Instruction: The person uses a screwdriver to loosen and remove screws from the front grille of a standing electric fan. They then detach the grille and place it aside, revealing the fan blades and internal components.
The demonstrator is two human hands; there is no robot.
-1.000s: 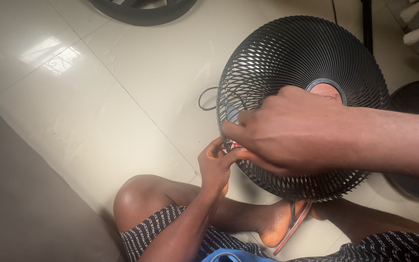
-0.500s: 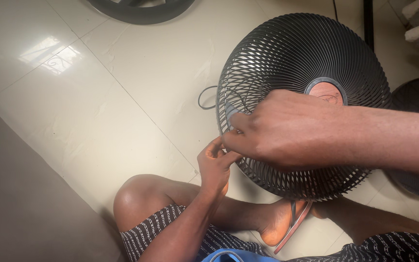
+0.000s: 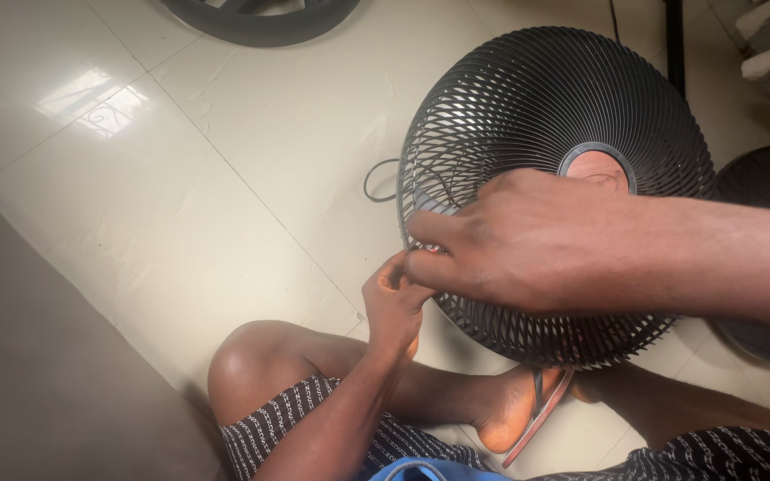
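No pkgs, labels, signs or screens (none anywhere in view)

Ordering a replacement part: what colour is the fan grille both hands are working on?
Black, the fan grille shows clearly in the head view.

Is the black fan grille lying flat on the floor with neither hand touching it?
No: both the left hand and the right hand are at the near rim of the fan grille, which stands tilted.

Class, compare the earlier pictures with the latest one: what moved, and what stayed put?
Little changed. The right hand shifted slightly along the rim of the black fan guard, and its fingertips closed toward the left hand. The left hand stayed pinched at the rim; guard and floor unchanged.
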